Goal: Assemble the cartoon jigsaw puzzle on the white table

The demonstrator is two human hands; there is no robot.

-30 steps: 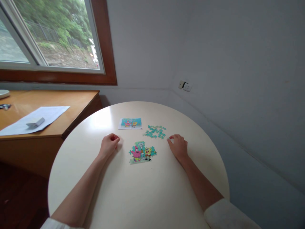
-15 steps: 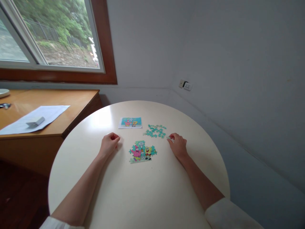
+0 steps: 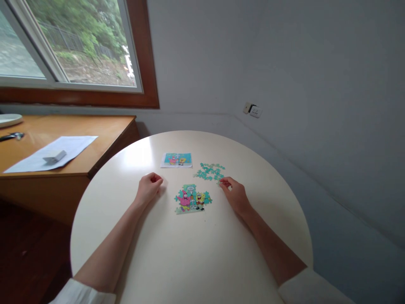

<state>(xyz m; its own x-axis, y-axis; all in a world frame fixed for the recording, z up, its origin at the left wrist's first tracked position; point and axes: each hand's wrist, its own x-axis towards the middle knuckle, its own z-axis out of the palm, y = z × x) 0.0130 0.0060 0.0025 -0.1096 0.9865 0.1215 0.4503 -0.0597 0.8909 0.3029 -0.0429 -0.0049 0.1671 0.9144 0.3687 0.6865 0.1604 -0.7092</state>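
Observation:
A partly joined jigsaw puzzle with pink, grey-green and yellow cartoon figures lies on the white table between my hands. To its left, my left hand rests with curled fingers, thumb against forefinger, and nothing shows in it. On the other side, my right hand pinches a small pale green puzzle piece by its fingertips, at the near right edge of the loose pieces. Those loose turquoise pieces lie in a cluster beyond the joined part.
A small reference picture lies flat left of the loose pieces. The round white table stands by a wooden desk bearing paper and a small grey-white block. A wall socket is beyond.
The whole view has shifted slightly. My right hand has moved a little leftward, towards the joined puzzle, with the piece in its fingertips. My left hand stays beside the puzzle.

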